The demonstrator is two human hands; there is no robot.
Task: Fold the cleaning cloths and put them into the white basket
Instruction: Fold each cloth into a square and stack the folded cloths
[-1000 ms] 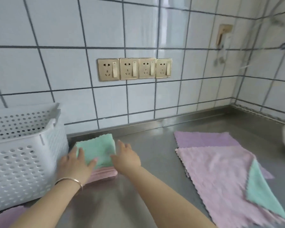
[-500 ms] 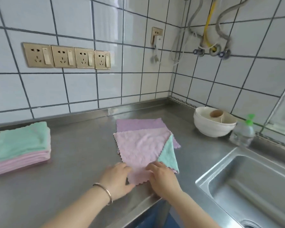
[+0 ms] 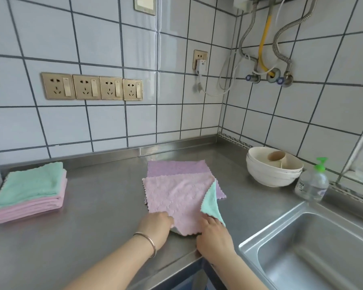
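We record a pink cleaning cloth (image 3: pixel 176 197) lying flat on the steel bench (image 3: pixel 105 206), its near edge under both hands. The left hand (image 3: pixel 155 226) rests at the cloth's near left corner, fingers curled onto the edge; whether it pinches the fabric or only presses it we cannot tell. The left wrist carries a thin metal bangle (image 3: pixel 149 241). The right hand (image 3: pixel 213 233) sits just beside it at the near right corner, fingers bent over the edge where a mint-green cloth (image 3: pixel 211 203) shows, one of its corners turned up over the pink; here too the hold is unclear. Beyond the hands, under the pink cloth and reaching past its far edge, lies a lilac cloth (image 3: pixel 176 168). Well to the left of the left hand we list a stack of folded cloths (image 3: pixel 29 191), mint green above, pink below. Beyond and to the right of the right hand stand nested cream bowls (image 3: pixel 272 174) with a small cup (image 3: pixel 277 156) inside, and next to them a clear pump bottle (image 3: pixel 312 183) with a green top. Directly right of the right hand is a steel sink (image 3: pixel 323 248). On the tiled wall beyond the hands, a row of four gold sockets (image 3: pixel 91 86). The white basket is not in view.
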